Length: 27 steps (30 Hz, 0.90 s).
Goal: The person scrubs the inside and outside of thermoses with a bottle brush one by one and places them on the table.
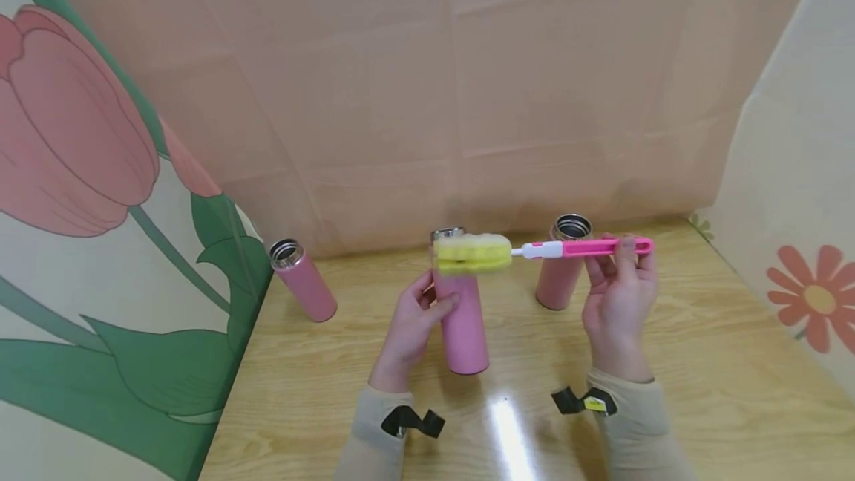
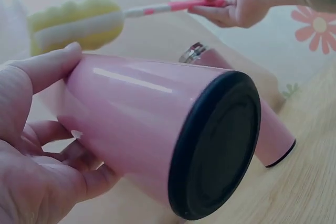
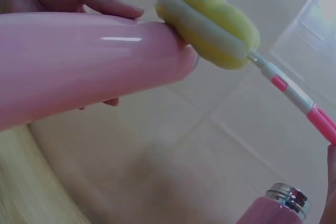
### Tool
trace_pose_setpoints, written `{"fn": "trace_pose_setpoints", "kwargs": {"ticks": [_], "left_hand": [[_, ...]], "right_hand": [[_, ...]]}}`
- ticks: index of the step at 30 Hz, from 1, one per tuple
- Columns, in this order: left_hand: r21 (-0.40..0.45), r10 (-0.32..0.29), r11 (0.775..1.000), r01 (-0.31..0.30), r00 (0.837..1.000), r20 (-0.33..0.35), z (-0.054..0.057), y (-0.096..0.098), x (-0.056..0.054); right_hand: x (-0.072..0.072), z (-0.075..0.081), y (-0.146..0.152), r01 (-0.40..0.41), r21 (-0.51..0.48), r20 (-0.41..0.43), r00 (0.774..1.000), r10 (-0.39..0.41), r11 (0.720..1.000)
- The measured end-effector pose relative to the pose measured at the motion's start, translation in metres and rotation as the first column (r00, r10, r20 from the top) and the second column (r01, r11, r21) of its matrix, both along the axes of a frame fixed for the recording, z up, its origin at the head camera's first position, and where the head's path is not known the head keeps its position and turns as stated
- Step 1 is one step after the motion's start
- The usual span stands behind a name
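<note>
My left hand (image 1: 415, 325) grips a pink metal bottle (image 1: 464, 332) around its upper body. In the left wrist view the bottle tilts, its black base (image 2: 215, 145) toward the camera. My right hand (image 1: 621, 295) pinches the pink handle of a bottle brush (image 1: 588, 247), held level in the head view. Its yellow and white sponge head (image 3: 207, 24) overlaps the bottle's neck, outside the mouth. The steel rim (image 1: 447, 232) shows just behind the sponge in the head view.
One open pink bottle (image 1: 307, 284) stands at the table's left. Another open bottle (image 1: 559, 273) stands beside my right hand. A tan cloth backdrop (image 1: 454, 95) rises behind the wooden table (image 1: 534, 421), with flower-printed panels on both sides.
</note>
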<state>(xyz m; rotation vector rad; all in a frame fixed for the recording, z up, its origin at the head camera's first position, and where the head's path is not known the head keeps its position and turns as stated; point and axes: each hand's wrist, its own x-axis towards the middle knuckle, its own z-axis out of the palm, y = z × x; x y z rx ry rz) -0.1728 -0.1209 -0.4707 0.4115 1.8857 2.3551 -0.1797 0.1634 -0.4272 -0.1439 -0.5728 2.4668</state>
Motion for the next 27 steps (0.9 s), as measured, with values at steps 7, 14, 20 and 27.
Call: {"fn": "trace_pose_setpoints", "kwargs": {"ticks": [7,14,20,27], "left_hand": [[-0.004,0.031,1.000,-0.031,1.000,0.004,0.0018,-0.0013,-0.0006],[-0.027,0.063,0.998,-0.064,0.997,-0.033,-0.0003,-0.0047,-0.0022],[-0.022,0.036,0.999,-0.037,0.998,-0.051,-0.0016,-0.0051,-0.0028],[0.006,0.022,1.000,-0.022,0.998,-0.056,-0.0021,-0.0055,-0.0026]], "right_hand": [[0.0005,0.0004,0.0025,0.038,-0.023,-0.001,0.999,-0.038,0.999],[0.0013,0.0001,0.0028,0.037,-0.003,-0.011,0.999,-0.037,0.999],[0.0024,-0.0001,0.0030,0.057,0.008,-0.032,0.998,-0.057,0.998],[0.0015,-0.0005,0.0064,0.016,0.019,-0.010,1.000,-0.016,1.000]]}}
